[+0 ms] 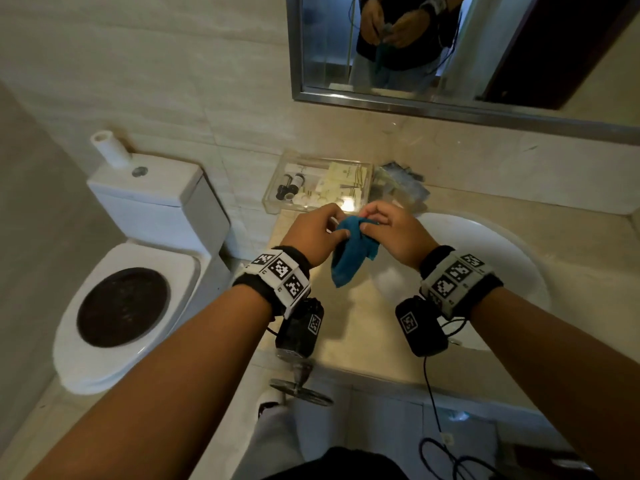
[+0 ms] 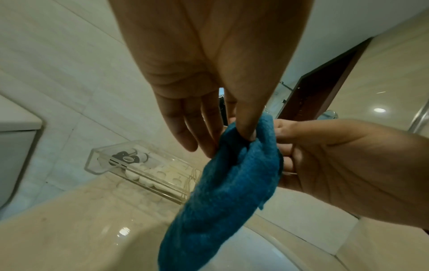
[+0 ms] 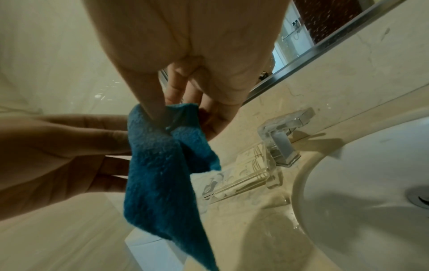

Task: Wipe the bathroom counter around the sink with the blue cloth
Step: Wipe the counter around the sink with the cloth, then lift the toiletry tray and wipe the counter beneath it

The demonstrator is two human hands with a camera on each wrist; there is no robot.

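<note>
Pinching the blue cloth (image 1: 349, 251) at its top edge, your left hand (image 1: 313, 233) and right hand (image 1: 391, 233) hold it bunched in the air above the marble counter (image 1: 349, 327), left of the sink (image 1: 485, 258). I judge you should fold it into a flat pad before lowering, so it wipes evenly and clears the acrylic amenity tray (image 1: 317, 187). Behind your hands, the faucet (image 3: 282, 139) is hidden from the head view, and the counter right of the basin is cut off.
</note>
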